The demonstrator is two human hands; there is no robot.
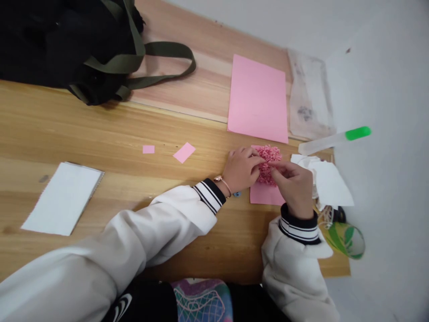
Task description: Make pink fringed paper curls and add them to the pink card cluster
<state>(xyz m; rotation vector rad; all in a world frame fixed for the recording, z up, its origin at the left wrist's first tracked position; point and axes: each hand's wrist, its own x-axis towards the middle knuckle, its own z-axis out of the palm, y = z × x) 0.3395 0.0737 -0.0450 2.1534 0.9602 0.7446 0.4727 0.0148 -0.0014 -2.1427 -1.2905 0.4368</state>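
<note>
A bumpy pink cluster [271, 153], like many tiny curled pieces, lies on a small pink paper [264, 196] near the table's right side. From the left, my left hand [241, 167] rests against the cluster, its thumb and fingers closed at its edge. My right hand [294, 185] is at the cluster's other side, thumb and forefinger pinched together over its middle. Whatever is in that pinch is too small to make out. Both hands partly cover the cluster. A tiny blue item [237, 194] sits below my left wrist.
Farther back lies a large pink sheet [258, 96] beside a clear plastic bag [310, 96]. A green-capped tube [335, 141], white papers [331, 183] and a green-patterned cup [346, 241] crowd the right. Leftward are pink paper scraps [184, 152], white paper sheets [63, 199] and a black bag [60, 44].
</note>
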